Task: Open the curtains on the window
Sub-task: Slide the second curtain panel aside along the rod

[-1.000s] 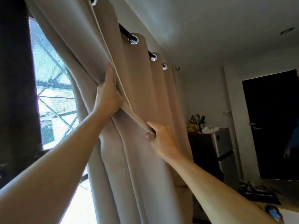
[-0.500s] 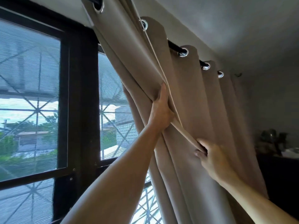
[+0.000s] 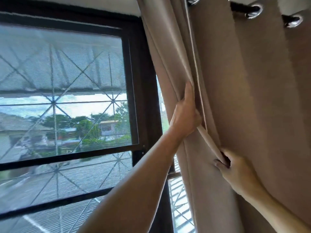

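A beige curtain (image 3: 252,84) hangs by metal eyelets from a black rod (image 3: 239,6) and fills the right half of the view, bunched into folds. My left hand (image 3: 186,115) grips the curtain's leading edge at mid height, thumb pointing up. Lower and to the right, my right hand (image 3: 235,172) pinches the same hemmed edge between fingers and thumb. The window (image 3: 64,91) with its dark frame and mesh screen lies uncovered to the left of the curtain.
A dark vertical frame post (image 3: 144,98) stands between the uncovered pane and the curtain. Behind the screen runs a metal grille (image 3: 53,103) with crossing bars; trees and roofs show outside. A narrow strip of a second pane shows beside the curtain's edge.
The view has swung left and the curtain's edge now sits further right against the window. A whole pane has come into sight. Both hands keep their hold on the edge.
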Demonstrator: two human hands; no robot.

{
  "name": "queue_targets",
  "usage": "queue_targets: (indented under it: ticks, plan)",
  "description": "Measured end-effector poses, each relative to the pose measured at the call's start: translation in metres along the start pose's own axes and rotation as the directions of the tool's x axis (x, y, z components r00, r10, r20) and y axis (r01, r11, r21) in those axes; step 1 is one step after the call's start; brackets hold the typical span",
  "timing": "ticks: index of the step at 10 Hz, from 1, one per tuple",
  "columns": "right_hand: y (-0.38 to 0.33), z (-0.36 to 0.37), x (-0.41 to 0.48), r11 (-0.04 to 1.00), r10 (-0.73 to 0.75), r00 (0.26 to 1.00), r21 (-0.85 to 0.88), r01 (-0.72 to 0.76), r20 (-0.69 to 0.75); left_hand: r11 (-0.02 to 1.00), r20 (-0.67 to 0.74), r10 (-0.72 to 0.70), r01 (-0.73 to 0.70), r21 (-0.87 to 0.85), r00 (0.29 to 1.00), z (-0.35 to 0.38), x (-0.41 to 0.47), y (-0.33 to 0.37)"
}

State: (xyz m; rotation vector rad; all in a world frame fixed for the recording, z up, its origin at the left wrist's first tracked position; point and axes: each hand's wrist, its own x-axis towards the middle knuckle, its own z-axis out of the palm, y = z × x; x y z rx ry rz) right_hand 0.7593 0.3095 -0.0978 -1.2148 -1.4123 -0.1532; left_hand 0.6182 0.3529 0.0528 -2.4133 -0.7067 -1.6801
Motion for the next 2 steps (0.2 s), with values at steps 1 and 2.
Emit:
queue_targets:
  ticks: [1,2]
  plan:
    - [-0.015,0.015,-0.013,0.999,0.008,1.000,0.047,-0.008,0.007,0.995,0.092,-0.026,0.035,-0.094,0.995,-0.028,-0.032,0.002]
    - [-0.034,0.018,-0.025,0.992,0.010,0.999,0.129,-0.017,0.050,0.996,0.068,-0.047,0.052,-0.067,0.997,-0.068,-0.076,0.002]
